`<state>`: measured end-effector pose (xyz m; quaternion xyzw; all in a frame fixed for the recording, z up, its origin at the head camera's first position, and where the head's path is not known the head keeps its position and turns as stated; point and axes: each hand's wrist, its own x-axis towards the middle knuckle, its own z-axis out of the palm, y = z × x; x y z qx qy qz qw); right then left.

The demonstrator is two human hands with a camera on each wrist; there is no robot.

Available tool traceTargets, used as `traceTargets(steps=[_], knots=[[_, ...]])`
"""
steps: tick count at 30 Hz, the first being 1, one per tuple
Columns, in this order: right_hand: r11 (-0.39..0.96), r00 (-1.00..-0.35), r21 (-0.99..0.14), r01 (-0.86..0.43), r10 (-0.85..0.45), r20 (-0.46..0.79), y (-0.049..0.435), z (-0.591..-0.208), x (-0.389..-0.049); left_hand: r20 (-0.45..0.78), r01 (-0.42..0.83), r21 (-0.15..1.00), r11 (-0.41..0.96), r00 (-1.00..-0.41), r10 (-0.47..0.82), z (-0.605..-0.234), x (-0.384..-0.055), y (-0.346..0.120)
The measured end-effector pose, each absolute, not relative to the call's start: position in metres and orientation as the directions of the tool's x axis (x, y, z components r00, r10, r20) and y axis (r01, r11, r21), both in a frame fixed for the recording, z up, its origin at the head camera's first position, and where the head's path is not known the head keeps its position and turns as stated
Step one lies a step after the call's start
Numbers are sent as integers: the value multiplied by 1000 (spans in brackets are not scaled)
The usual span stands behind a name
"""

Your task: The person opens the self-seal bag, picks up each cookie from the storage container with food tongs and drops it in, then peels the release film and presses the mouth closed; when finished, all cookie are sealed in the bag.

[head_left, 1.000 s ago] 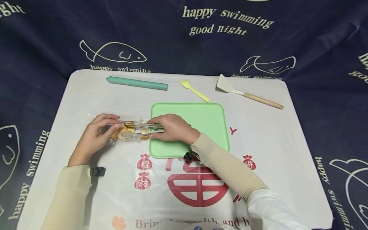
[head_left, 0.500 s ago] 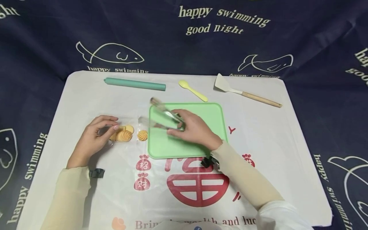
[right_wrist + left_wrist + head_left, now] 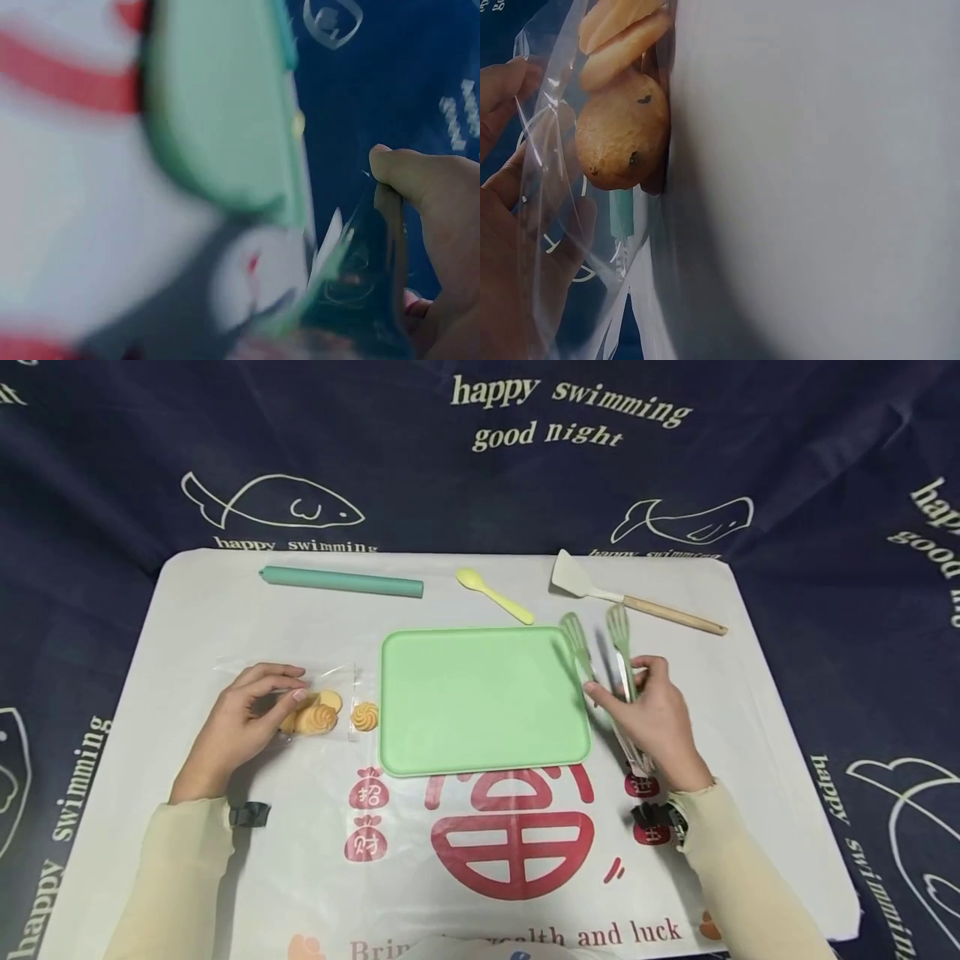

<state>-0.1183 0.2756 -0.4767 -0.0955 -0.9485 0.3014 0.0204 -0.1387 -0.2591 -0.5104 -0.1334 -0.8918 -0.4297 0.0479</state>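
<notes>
My left hand (image 3: 251, 718) holds a clear plastic bag (image 3: 339, 678) of cookies on the table's left side. Through the film several cookies (image 3: 315, 718) show, and one with dark specks (image 3: 622, 135) fills the left wrist view. A single swirl cookie (image 3: 365, 717) lies between the bag's edge and the green tray (image 3: 487, 702). Right of the tray, my right hand (image 3: 656, 718) grips a pair of tongs (image 3: 626, 664) with slotted pale-green heads pointing away from me. The tong tips are apart with nothing between them. The right wrist view is blurred.
Along the far edge lie a teal stick (image 3: 341, 582), a yellow spoon (image 3: 495, 596) and a white spatula (image 3: 637, 597) with a wooden handle. The white tablecloth (image 3: 300, 877) has red print. A dark blue curtain (image 3: 420, 460) hangs behind the table.
My right hand has carried the tongs from over the cookies, across the tray, to its right side, turning the heads to point away. The left hand has stayed at the bag.
</notes>
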Motion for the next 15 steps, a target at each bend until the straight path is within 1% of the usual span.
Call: traceTargets(steps=[5,8,15], knots=[[865,-964,-447,229,264,17,302,-486,-108,173,252,751,610,-967,187,-509,-136,-261],[886,-964,-397,237,266,18,310,-489,-107,164,242,749,617,-970,181,-509,-135,-262],[918,-966,-306,251,257,-23,314,-494,-107,182,257,750,609,-966,184,-510,-136,-263]])
